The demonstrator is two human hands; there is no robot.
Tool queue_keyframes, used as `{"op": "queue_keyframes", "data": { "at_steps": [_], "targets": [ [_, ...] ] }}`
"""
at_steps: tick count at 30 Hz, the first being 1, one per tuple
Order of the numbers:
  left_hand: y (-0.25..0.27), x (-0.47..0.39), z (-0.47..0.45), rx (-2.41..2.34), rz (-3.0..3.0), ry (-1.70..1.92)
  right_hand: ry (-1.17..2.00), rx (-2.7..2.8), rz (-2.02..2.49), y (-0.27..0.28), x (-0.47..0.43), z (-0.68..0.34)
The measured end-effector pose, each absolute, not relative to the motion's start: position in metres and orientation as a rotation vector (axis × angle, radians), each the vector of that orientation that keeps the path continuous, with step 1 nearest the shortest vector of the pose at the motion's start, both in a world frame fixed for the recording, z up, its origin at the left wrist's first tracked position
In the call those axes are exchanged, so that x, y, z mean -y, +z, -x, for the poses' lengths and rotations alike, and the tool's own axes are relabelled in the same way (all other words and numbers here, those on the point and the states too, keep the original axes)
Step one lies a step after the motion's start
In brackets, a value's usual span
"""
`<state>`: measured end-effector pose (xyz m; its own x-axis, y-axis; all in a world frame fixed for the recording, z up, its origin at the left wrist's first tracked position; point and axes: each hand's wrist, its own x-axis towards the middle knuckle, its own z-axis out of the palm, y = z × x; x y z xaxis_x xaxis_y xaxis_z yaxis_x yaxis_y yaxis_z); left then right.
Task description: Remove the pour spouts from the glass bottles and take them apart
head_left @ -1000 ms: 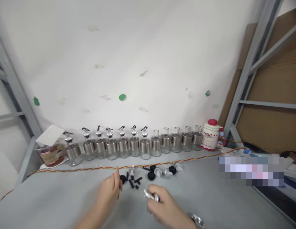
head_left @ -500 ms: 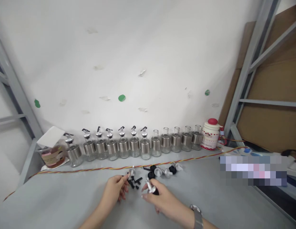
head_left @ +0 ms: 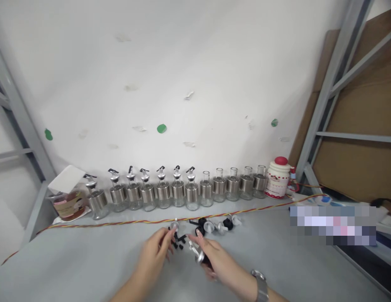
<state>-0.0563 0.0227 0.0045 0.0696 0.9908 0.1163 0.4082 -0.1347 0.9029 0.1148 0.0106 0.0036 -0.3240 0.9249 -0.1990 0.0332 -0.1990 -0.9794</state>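
Note:
My left hand (head_left: 156, 249) is over the table beside a small heap of black plastic pieces (head_left: 179, 240). Its thumb and fingers reach toward them, slightly apart, and I make out nothing held; the fingertips are partly hidden. In my right hand (head_left: 216, 256) is a bottle pourer (head_left: 199, 255) with a silver spout and a dark stopper end, tilted up to the left. The right index finger stretches toward the black pieces. A clear, silvery pourer part (head_left: 174, 224) lies just behind my left thumb. More loose pourer parts (head_left: 209, 226), black and whitish, lie behind my right hand.
A row of glass bottles (head_left: 164, 195) with metal bands stands along the wall, the left ones topped with pourers, the right ones open-necked. A twisted red-yellow cord (head_left: 126, 222) runs before them. A tub (head_left: 69, 205) and a red-topped jar (head_left: 277, 180) flank the row.
My left hand has shifted slightly right, closer over the black pieces. My right hand has turned the pourer, and its index finger has lifted and stretched out.

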Motion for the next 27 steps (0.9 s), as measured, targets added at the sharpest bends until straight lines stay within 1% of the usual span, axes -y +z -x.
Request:
{"op": "queue_keyframes", "data": {
  "at_steps": [4, 7, 10, 14, 16, 20, 27],
  "targets": [
    [0.0, -0.001, 0.045, -1.264, -2.273, 0.954, 1.631, 1.322, 1.219, 0.006, -0.003, -0.113],
    [-0.006, 0.006, 0.038, -1.164, -2.447, 1.005, 1.707, 1.286, 1.144, 0.004, 0.001, -0.108],
    [-0.011, 0.007, 0.036, -1.234, -2.353, 1.069, 1.751, 1.261, 1.071, -0.001, -0.001, -0.103],
    [-0.012, 0.007, 0.037, -1.358, -2.107, 1.091, 1.557, 1.329, 1.159, -0.009, -0.004, -0.102],
    [-0.011, 0.007, 0.037, -1.383, -2.037, 1.077, 1.529, 1.364, 1.189, -0.009, -0.003, -0.103],
    [-0.008, 0.008, 0.037, -1.369, -2.03, 1.066, 1.564, 1.426, 1.141, -0.003, 0.003, -0.102],
    [-0.011, 0.008, 0.037, -1.332, -2.116, 1.017, 1.5, 1.45, 1.084, -0.002, 0.007, -0.1]
  ]
}}
